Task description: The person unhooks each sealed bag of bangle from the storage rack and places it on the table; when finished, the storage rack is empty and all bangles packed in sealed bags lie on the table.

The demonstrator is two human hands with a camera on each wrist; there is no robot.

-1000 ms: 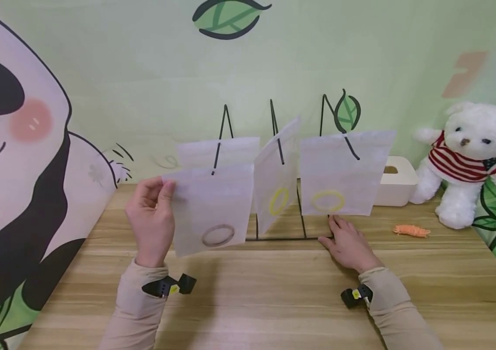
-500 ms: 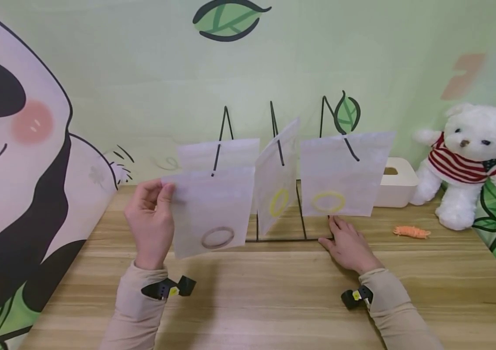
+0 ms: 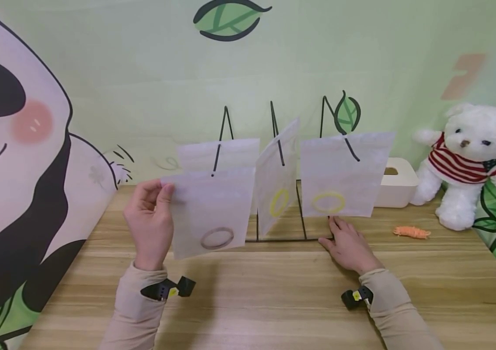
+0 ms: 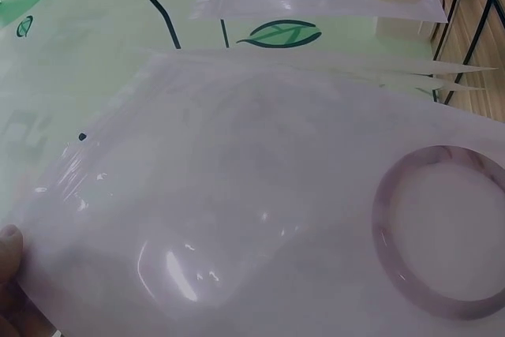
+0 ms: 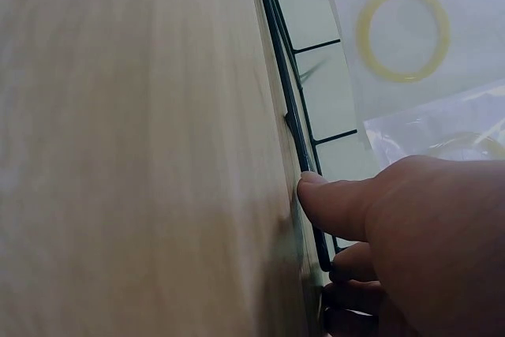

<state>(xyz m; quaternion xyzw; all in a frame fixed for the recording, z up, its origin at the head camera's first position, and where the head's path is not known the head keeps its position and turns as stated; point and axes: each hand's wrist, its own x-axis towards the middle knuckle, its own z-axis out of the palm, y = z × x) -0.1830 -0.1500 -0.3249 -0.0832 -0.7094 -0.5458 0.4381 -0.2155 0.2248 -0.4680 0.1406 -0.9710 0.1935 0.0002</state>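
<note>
My left hand (image 3: 149, 226) pinches the upper left edge of a clear plastic zip bag (image 3: 210, 204) between thumb and fingers. Inside lies a purplish-brown bangle (image 4: 384, 226), low in the bag. The bag hangs at the front of a left-hand hook of a black wire rack (image 3: 276, 239), with another bag (image 3: 217, 153) behind it. By the rack's front right corner, my right hand (image 3: 353, 248) holds the base. In the right wrist view its thumb (image 5: 339, 204) presses the front bar, fingers curled at the bar's end.
A middle bag (image 3: 276, 170) turned edgewise and a right bag (image 3: 344, 170) hang from the other hooks, each with a yellow bangle. Rightward are a cream tissue box (image 3: 397, 187), an orange bundle of cord (image 3: 411, 232) and a white teddy bear (image 3: 462, 204) on the wooden table (image 3: 274, 301).
</note>
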